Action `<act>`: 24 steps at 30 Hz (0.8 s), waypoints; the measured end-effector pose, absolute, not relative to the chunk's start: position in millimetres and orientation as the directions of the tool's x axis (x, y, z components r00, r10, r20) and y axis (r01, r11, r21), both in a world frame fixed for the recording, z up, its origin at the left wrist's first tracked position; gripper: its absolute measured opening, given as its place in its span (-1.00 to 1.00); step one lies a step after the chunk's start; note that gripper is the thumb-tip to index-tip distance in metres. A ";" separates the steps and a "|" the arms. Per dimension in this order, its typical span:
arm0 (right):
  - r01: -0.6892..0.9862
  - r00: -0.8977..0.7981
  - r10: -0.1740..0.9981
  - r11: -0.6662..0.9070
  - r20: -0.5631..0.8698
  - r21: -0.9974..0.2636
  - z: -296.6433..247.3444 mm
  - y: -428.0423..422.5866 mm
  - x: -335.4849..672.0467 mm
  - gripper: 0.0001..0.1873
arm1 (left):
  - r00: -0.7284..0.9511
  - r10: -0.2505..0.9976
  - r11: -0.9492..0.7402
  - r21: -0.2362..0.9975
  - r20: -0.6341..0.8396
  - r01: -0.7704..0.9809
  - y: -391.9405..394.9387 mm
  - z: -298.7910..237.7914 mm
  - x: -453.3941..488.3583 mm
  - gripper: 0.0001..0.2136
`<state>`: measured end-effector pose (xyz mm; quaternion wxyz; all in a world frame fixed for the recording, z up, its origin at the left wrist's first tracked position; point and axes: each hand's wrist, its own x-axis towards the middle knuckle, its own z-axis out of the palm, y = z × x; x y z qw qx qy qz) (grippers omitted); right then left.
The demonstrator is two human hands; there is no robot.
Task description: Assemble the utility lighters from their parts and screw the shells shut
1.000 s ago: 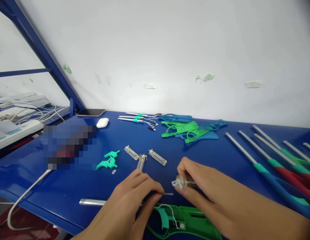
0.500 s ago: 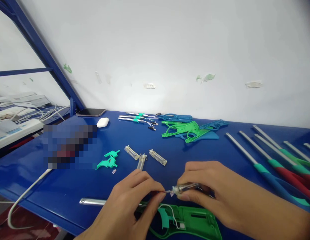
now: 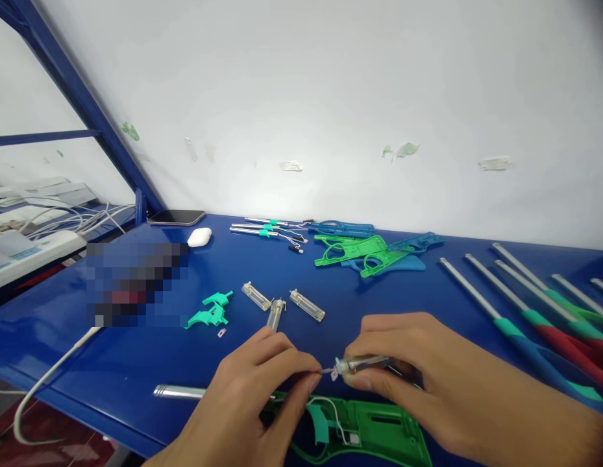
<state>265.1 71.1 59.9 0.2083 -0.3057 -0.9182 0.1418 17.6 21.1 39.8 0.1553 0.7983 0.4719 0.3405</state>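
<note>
My right hand pinches a small clear plastic tube piece held level above the blue table. My left hand pinches a thin metal pin whose tip meets the left end of that clear piece. Just below both hands lies a green plastic gun-shaped shell with a teal trigger and a white wire inside. A metal rod sticks out leftward from under my left hand.
Three clear tube pieces and teal trigger parts lie ahead of my hands. Green and blue shells and wired rods sit farther back. Long metal rods with coloured grips lie at right. A phone, earbud case and white cable are at left.
My right hand turned the clear piece level and brought it to the pin in my left hand; in the last half second both hands have barely moved.
</note>
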 end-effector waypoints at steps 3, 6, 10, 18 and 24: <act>0.501 -0.726 0.624 0.768 0.290 -0.399 60.3 71.7 266.7 -0.84 | 0.322 0.862 -0.503 0.578 0.392 0.643 21.3 40.2 17.0 -0.80; 0.493 -0.744 0.633 0.736 0.214 -0.464 60.2 72.3 267.6 -0.82 | 0.335 0.864 -0.501 0.583 0.375 0.639 20.2 41.6 17.2 -0.81; 0.499 -0.733 0.648 0.718 0.207 -0.485 59.6 72.4 265.6 -0.83 | 0.343 0.864 -0.503 0.585 0.370 0.636 19.3 42.1 17.5 -0.80; 0.495 -0.740 0.612 0.777 0.280 -0.389 61.2 71.1 261.2 -0.86 | 0.340 0.851 -0.521 0.560 0.400 0.645 19.8 42.3 18.4 -0.78; 0.511 -0.722 0.641 0.747 0.259 -0.426 57.6 70.0 265.7 -0.83 | 0.341 0.832 -0.546 0.540 0.437 0.640 18.4 42.0 19.7 -0.78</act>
